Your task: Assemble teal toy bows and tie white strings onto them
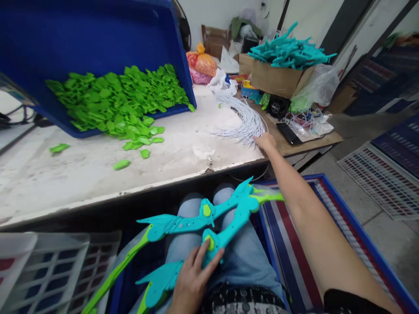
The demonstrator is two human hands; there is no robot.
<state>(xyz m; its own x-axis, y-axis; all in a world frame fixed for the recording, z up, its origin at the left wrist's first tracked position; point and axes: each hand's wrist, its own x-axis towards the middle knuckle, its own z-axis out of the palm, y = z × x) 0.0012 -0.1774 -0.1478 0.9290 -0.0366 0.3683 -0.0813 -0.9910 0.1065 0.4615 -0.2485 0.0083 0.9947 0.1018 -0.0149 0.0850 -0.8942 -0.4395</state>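
Note:
Two turquoise plastic toy bows with lime-green limb ends lie across my lap. The farther toy bow (190, 223) rests over my thighs, with a green piece at its middle. On the nearer toy bow (227, 233), my left hand (193, 279) grips the middle beside its green piece; part of this bow is hidden under the hand. My right arm reaches forward to the table. There my right hand (266, 141) has its fingers closed at the near right end of a bundle of white strings (245, 120). Its fingertips are partly hidden among the strings.
A tipped blue bin (98, 30) spills green plastic pieces (131, 98) onto the white table (176, 152). Turquoise parts (291, 50) fill a cardboard box (275, 78) at back right, near a phone (288, 133). A blue-rimmed crate (347, 222) and white plastic baskets (42, 261) flank my legs.

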